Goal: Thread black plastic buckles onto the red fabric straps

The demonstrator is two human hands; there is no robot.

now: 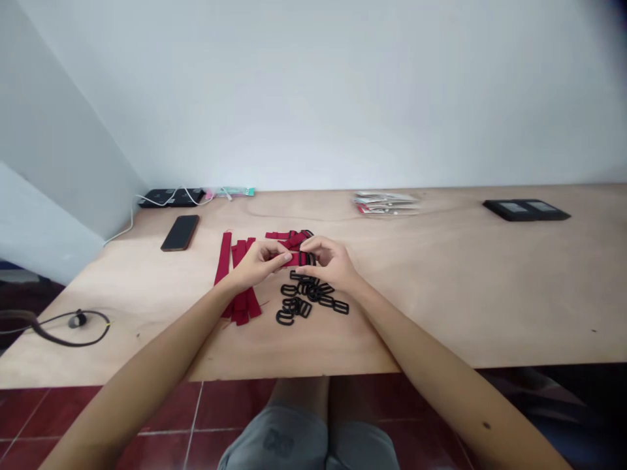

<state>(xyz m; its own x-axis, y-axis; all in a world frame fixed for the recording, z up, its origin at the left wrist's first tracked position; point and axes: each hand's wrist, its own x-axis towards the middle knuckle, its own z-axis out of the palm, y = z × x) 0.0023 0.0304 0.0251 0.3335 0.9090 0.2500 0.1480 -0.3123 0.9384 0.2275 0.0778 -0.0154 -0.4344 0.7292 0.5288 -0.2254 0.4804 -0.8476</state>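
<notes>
Between my two hands a short red strap (295, 260) runs toward a black strap buckle (307, 258). My left hand (262, 262) pinches the strap near its left part. My right hand (329, 262) has thumb and fingers closed on the buckle from the right. Whether the strap passes fully through the buckle I cannot tell. Under and left of my left hand lie several red strap pieces (241, 301). Nearer the table's front edge is a loose heap of black buckles and hooks (296, 305). Just behind my hands rest red straps with black fittings (278, 235).
A phone (180, 233) lies to the left. Black boxes (164, 198) with a white cable stand at the back left. Plastic-wrapped packets (386, 203) are by the wall, and flat black cases (526, 209) at the back right. A dark cable loop (73, 341) sits at the left edge.
</notes>
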